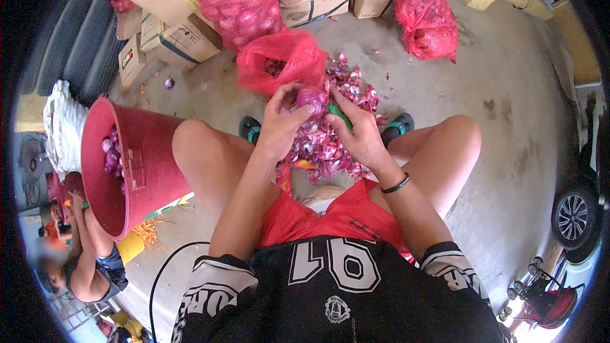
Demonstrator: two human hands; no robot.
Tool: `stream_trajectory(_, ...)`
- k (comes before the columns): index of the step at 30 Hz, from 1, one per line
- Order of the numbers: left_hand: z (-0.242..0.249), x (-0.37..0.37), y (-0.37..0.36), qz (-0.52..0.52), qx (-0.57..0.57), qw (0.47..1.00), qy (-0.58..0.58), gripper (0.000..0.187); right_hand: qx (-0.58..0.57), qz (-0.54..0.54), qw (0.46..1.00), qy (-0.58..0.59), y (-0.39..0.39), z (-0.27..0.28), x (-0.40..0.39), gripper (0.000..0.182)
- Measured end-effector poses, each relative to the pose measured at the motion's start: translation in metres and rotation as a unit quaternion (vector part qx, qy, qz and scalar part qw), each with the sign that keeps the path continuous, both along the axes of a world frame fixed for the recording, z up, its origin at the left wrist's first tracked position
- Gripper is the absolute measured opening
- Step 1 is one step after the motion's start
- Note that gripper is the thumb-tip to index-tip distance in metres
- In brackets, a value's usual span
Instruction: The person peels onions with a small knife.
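My left hand (284, 122) is closed round a red onion (310, 96), its thumb pressed on the near side. Close beside it, my right hand (361, 126) is wrapped round a small tool with a green handle (339, 114). The tool's working end is hard to make out against the onion. Below both hands, a heap of purple onion skins (321, 149) covers the floor between my feet. Just beyond them lies a red mesh sack (286, 57) with its mouth open.
A large red tub (149, 159) holding onions (111, 155) stands by my left knee. Filled red mesh sacks (244, 16) (427, 22) and cardboard boxes (181, 35) are ahead. Tyres (76, 44) stack at left. Another person (89, 260) sits beyond the tub.
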State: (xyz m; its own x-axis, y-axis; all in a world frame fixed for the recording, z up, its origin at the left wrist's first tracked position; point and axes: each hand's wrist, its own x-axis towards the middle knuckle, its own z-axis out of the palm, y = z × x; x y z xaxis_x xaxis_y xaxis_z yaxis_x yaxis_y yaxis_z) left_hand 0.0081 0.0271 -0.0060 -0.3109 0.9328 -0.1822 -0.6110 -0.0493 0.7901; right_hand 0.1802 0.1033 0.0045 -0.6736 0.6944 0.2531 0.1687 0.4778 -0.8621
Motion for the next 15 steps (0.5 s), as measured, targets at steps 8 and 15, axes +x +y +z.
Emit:
stream_trajectory(8, -0.001, -0.005, -0.011, -0.058, -0.016, 0.998, -0.026, 0.036, -0.167, -0.019, 0.982, -0.081, 0.018, -0.06, 0.015, 0.048)
stream_trajectory(15, 0.008, -0.005, -0.013, -0.078, 0.016, 0.996, -0.031, 0.047, -0.181, -0.008, 0.981, -0.076, 0.007, -0.026, 0.019, 0.047)
